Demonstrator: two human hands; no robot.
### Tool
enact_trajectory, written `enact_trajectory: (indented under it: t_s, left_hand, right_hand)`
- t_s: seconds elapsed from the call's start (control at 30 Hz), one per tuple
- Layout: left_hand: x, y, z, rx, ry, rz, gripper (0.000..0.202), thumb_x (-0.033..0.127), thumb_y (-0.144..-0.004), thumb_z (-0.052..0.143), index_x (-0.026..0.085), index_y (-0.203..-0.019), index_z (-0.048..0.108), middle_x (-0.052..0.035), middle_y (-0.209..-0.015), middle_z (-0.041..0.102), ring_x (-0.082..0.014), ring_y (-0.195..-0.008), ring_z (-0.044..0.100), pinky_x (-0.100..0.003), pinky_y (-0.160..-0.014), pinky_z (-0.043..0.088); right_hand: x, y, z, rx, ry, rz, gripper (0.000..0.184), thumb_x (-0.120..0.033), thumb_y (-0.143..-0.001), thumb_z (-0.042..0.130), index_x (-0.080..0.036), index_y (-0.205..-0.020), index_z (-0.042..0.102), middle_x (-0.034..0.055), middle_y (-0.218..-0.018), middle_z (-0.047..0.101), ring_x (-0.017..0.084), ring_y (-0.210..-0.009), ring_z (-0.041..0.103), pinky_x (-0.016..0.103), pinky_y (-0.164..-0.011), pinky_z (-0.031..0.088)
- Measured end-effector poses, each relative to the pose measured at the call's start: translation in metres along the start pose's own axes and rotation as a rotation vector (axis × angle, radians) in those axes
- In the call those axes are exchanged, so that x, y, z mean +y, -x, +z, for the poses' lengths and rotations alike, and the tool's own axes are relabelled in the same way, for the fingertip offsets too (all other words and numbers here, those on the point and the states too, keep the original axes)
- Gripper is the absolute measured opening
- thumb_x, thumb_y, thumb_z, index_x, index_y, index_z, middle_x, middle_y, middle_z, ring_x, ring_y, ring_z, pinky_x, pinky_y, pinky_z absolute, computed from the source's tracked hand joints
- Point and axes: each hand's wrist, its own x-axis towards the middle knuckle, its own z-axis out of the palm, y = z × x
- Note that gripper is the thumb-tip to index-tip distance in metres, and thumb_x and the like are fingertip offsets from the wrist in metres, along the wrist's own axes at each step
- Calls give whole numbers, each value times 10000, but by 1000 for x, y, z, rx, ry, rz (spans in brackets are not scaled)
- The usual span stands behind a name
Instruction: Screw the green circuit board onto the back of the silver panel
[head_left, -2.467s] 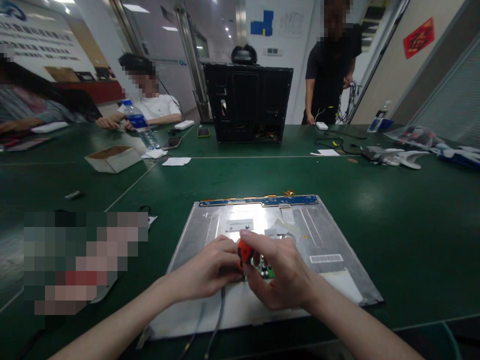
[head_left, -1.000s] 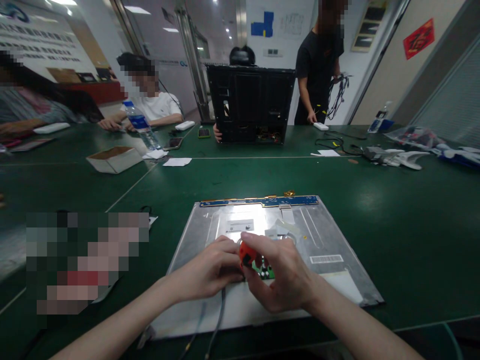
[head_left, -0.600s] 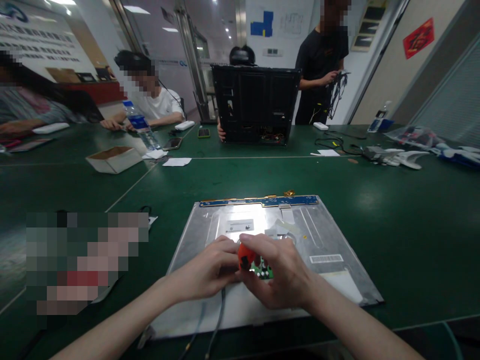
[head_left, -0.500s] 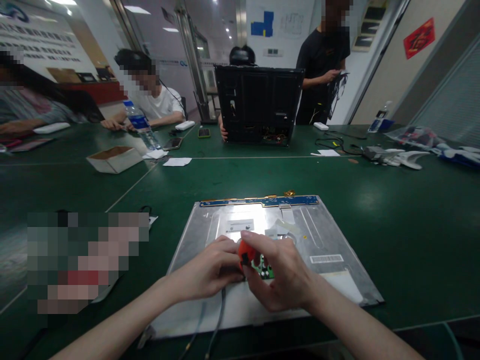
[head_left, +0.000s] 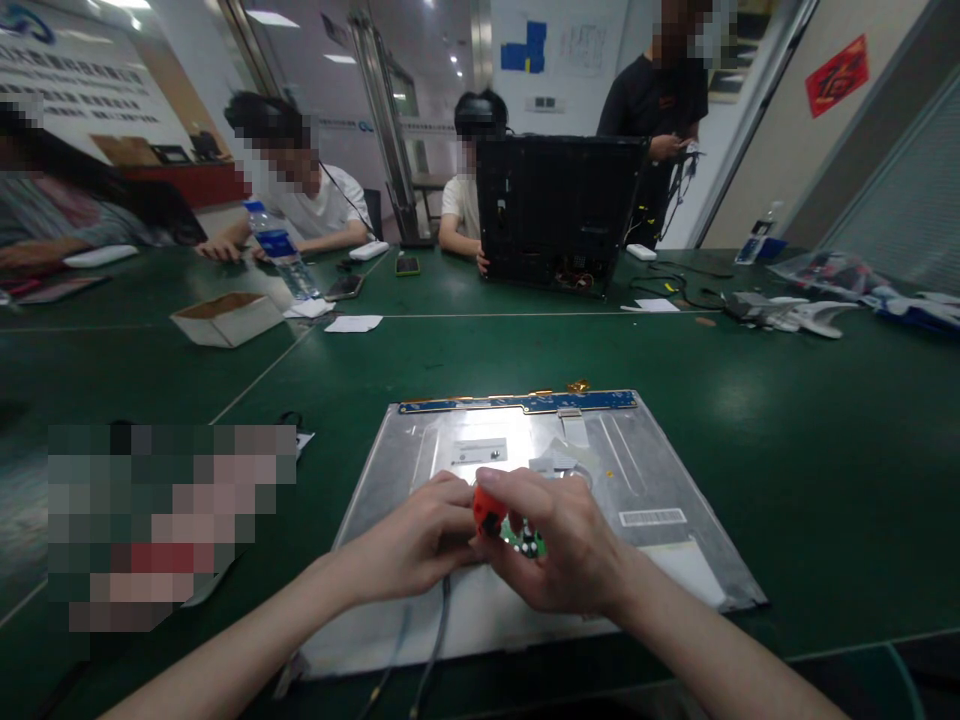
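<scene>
A silver metal-backed display panel (head_left: 652, 470) lies flat before me, with a blue circuit strip (head_left: 517, 402) along its far edge. My right hand (head_left: 559, 535) is closed round the orange-red and black handle of a screwdriver (head_left: 489, 510), held over the panel; its shaft is hidden. Close against it on the left, my left hand (head_left: 427, 530) has its fingers curled together, and what they pinch is out of sight. A green circuit board (head_left: 523, 540) shows partly beneath my right hand. Two thin cables (head_left: 442, 630) run from under my left hand past the near edge.
Across the green table (head_left: 750, 400), a person holds a large black panel (head_left: 562, 210) upright. An open box (head_left: 232, 320), a water bottle (head_left: 281, 250) and papers (head_left: 352, 324) stand or lie at left. Cables and grey-white parts (head_left: 787, 312) lie far right. Other people sit or stand around.
The screwdriver handle has turned a little in my right hand, whose fingers have shifted slightly. My left hand keeps its place. Across the table, the black panel has moved right and turned.
</scene>
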Motion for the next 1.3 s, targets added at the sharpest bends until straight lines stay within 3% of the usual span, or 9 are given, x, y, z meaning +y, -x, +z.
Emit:
enact_trajectory:
  t_s: [0.23,0.4,0.53,0.8,1.0,1.3]
  left_hand:
    - [1,0,0,-15,10,-20,168,181,-935,533,201,-982,693,-31,-854,645,-196,-805,582,-341,-815,470]
    - [0,0,-1,-13,25,-13,152,143,-898,566,207,-954,692,-26,-863,646,-199,-831,589,-335,-814,466]
    - [0,0,-1,-25,27,-12,170,151,-914,554,211,-998,688,-21,-838,641,-196,-820,594,-326,-803,467]
    - [-3,-1,1,-10,-1,-6,166,203,-943,528,169,-828,643,-36,-809,625,-190,-788,583,-308,-744,465]
    - [-2,0,1,-12,-6,-15,141,194,-927,552,166,-808,623,-44,-862,644,-197,-816,587,-314,-755,472]
    - [1,-1,-1,-14,1,-16,152,209,-941,542,204,-985,688,-40,-872,641,-201,-818,579,-342,-801,481]
  right_hand:
    - [-3,-2,-3,11,-38,-8,575,-142,-898,526,-170,-1443,345,77,-1008,712,151,-753,655,259,-580,535]
    - [-3,-2,-4,13,-37,-1,558,-100,-882,518,-129,-1418,364,63,-901,710,132,-638,625,239,-516,498]
    - [-3,-3,-4,4,-36,0,557,-112,-895,519,-151,-1425,353,63,-943,720,132,-647,632,244,-536,511]
    - [-2,0,-3,29,15,38,504,-226,-951,560,-243,-1422,380,78,-1032,664,173,-834,657,260,-582,542]
    - [-2,2,-3,11,5,54,521,-180,-940,558,-238,-1435,405,71,-1050,655,157,-824,640,264,-617,547]
    - [-4,-4,-4,14,-23,26,545,-168,-931,520,-175,-1446,343,66,-963,679,156,-762,629,249,-563,508]
